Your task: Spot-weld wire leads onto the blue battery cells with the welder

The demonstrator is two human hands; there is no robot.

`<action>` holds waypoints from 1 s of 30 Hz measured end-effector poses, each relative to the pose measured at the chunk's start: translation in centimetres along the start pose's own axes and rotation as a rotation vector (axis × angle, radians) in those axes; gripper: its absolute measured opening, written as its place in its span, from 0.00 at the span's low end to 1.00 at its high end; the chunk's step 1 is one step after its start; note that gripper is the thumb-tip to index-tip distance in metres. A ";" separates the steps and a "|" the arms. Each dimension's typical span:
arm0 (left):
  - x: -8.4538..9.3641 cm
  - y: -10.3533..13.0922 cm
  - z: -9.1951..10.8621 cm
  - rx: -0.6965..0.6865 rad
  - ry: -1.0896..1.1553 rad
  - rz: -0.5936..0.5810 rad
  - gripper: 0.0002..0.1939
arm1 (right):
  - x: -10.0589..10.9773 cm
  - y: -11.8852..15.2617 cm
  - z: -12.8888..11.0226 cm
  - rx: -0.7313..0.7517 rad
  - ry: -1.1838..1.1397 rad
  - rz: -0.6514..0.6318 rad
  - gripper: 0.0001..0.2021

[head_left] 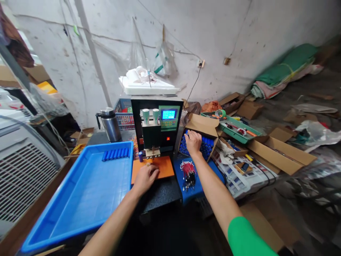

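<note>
Your bench (162, 199), dark-topped, carries the black machine (154, 133); every place below is taken from that machine. Blue tray (80, 199), wide and shallow, lies left of the machine and reaches toward you. Machine itself: screen lit blue, red light showing lower down on its front. White foam tray (149, 87) sits on top of it, loose stuff heaped inside. Green tray (239, 131) well off to the machine's right, a roll of tape at its rim. Open carton (202, 124) just right of the machine, packed with blue cylinders (207, 144). Orange plate (165, 167) lies at the machine's front, under its working head. Steel flask (110, 126) stands left of the machine, behind the blue tray.

Your left hand (145, 177) rests on the orange plate in front of the machine, fingers loosely bent, thumb a little apart; cannot tell whether anything lies beneath them. Your right hand (194, 143) is at the carton, right of the machine, fingers curled over the cylinders; blue shows at the fingertips, but cannot tell if one is gripped.

Row of cylinders (115, 154), side by side in the blue tray, left of the machine. Bundle of red and black leads (188, 174), white-tipped, front right of the machine. Single blue cylinder (140, 156), upright, just left of the machine's working head.
</note>
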State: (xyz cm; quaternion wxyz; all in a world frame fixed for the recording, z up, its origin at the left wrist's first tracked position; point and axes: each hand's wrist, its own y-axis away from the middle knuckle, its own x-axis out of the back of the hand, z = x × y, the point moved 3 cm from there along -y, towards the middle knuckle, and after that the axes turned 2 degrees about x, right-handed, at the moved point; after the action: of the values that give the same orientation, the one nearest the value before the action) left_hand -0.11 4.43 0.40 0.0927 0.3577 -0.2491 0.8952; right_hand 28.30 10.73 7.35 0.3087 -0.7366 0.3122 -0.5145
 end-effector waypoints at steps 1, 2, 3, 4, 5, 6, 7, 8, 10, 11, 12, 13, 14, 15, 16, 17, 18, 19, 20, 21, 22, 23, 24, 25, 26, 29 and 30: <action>0.0 0.1 0.0 0.000 -0.006 -0.005 0.10 | -0.7 -0.3 0.2 0.005 0.024 -0.017 0.14; 0.0 0.1 0.0 0.000 -0.011 -0.010 0.10 | -1.4 -0.6 0.3 0.013 0.044 -0.035 0.14; 0.0 0.2 -0.1 0.002 -0.015 -0.011 0.10 | -2.1 -0.7 0.4 0.024 0.063 -0.055 0.13; 0.0 0.3 0.0 0.001 -0.019 -0.012 0.10 | -2.6 -0.7 0.5 0.034 0.079 -0.075 0.13; 0.0 0.3 0.0 -0.001 -0.024 -0.014 0.10 | -3.0 -0.7 0.7 0.043 0.092 -0.093 0.13; 0.0 0.3 0.1 -0.004 -0.029 -0.019 0.10 | -3.3 -0.6 1.0 0.048 0.101 -0.107 0.13; 0.0 0.4 0.1 -0.006 -0.035 -0.024 0.10 | -3.5 -0.6 1.2 0.049 0.105 -0.116 0.14; 0.0 0.3 0.1 -0.007 -0.042 -0.029 0.10 | -3.6 -0.6 1.5 0.046 0.104 -0.121 0.14; -0.1 0.3 0.2 0.000 -0.058 -0.035 0.10 | -3.8 -0.8 2.1 0.032 0.095 -0.125 0.14; -0.1 0.3 0.2 0.005 -0.063 -0.034 0.10 | -3.8 -0.9 2.3 0.022 0.087 -0.128 0.15; -0.1 0.2 0.2 0.008 -0.067 -0.033 0.10 | -3.8 -1.0 2.4 0.013 0.076 -0.132 0.15; -0.2 0.2 0.2 0.008 -0.068 -0.034 0.11 | -3.8 -1.1 2.5 0.009 0.061 -0.136 0.15; -0.2 0.2 0.2 0.008 -0.066 -0.035 0.11 | -3.6 -1.1 2.4 0.015 0.040 -0.138 0.16; -0.2 0.2 0.2 0.008 -0.063 -0.038 0.11 | -3.3 -1.0 2.3 0.031 0.013 -0.131 0.16; -0.2 0.1 0.3 0.009 -0.060 -0.041 0.11 | -2.8 -0.8 2.1 0.054 -0.018 -0.114 0.17; -0.2 0.1 0.3 0.008 -0.055 -0.045 0.11 | -2.3 -0.4 1.9 0.083 -0.053 -0.091 0.17; -0.3 0.1 0.4 0.004 -0.050 -0.050 0.11 | -1.6 0.2 1.7 0.112 -0.090 -0.066 0.18; -0.3 0.0 0.5 -0.001 -0.043 -0.052 0.12 | -0.9 0.9 1.6 0.133 -0.127 -0.046 0.18; -0.3 -0.1 0.5 -0.007 -0.038 -0.051 0.12 | -0.3 1.8 1.6 0.137 -0.162 -0.036 0.18; -0.4 -0.1 0.6 -0.012 -0.034 -0.050 0.12 | 0.2 2.7 1.8 0.119 -0.195 -0.047 0.17; -0.4 -0.2 0.6 -0.014 -0.032 -0.048 0.12 | 0.5 3.8 2.3 0.077 -0.223 -0.085 0.16; -0.5 -0.3 0.6 -0.012 -0.035 -0.048 0.13 | 0.7 4.8 2.9 0.010 -0.242 -0.147 0.15; -0.5 -0.4 0.5 -0.008 -0.040 -0.047 0.13 | 0.7 5.9 3.6 -0.073 -0.253 -0.227 0.13; -0.5 -0.4 0.5 -0.005 -0.043 -0.047 0.13 | 0.6 6.9 4.4 -0.160 -0.253 -0.312 0.12; -0.5 -0.5 0.5 -0.006 -0.042 -0.046 0.13 | 0.5 7.9 5.1 -0.238 -0.248 -0.391 0.11; -0.6 -0.6 0.5 -0.009 -0.025 -0.037 0.14 | 0.2 10.0 6.7 -0.358 -0.239 -0.526 0.09; -0.6 -0.6 0.6 -0.011 -0.020 -0.033 0.14 | 0.1 10.4 6.8 -0.368 -0.247 -0.547 0.09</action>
State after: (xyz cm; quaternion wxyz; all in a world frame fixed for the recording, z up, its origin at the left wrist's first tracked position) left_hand 0.85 4.71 0.61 0.1068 0.3701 -0.2488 0.8887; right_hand 33.37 5.15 -2.56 0.0571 -0.8929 0.1511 -0.4203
